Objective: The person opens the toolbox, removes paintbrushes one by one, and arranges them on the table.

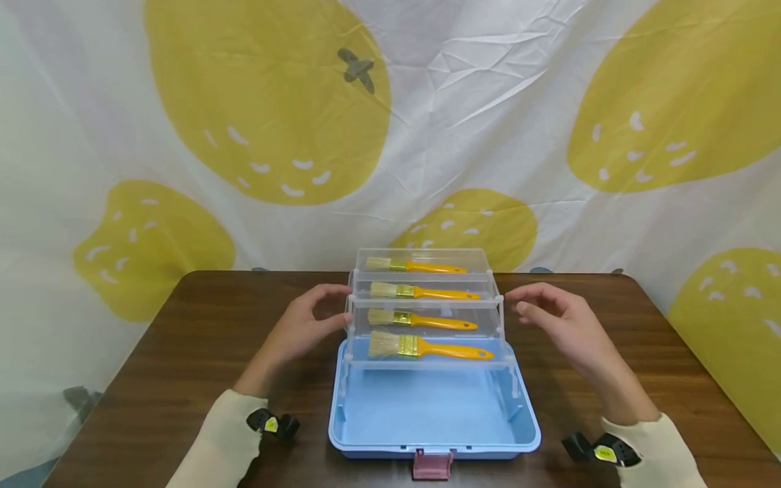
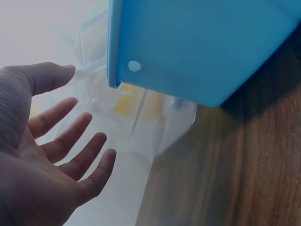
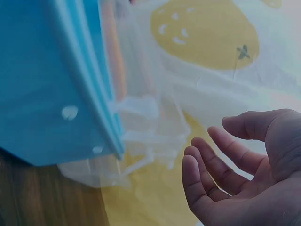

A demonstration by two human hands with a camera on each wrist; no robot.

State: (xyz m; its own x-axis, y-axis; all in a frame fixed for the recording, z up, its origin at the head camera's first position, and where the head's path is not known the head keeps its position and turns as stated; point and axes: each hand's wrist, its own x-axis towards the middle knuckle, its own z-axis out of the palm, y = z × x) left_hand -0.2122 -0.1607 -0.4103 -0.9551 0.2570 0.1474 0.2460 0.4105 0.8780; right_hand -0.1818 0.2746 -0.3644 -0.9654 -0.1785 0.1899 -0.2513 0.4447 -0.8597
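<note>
A light blue plastic box point(image 1: 421, 410) stands open on the table, with clear trays point(image 1: 427, 365) fanned out in tiers above its rear half. Across the tiers lie several paintbrushes with yellow-orange handles and pale bristles, the widest paintbrush point(image 1: 451, 350) in front. My left hand point(image 1: 302, 325) is at the left side of the trays, fingertips right at their edge, fingers loosely spread. On the other side, my right hand point(image 1: 564, 322) hovers just off the trays' right edge, its fingers relaxed and bent. Neither palm holds anything in the wrist views.
The box rests on a dark brown wooden table point(image 1: 213, 339). A mauve latch point(image 1: 432, 465) hangs at the box's front. Behind the table hangs a white cloth point(image 1: 482, 102) printed with yellow fruit shapes.
</note>
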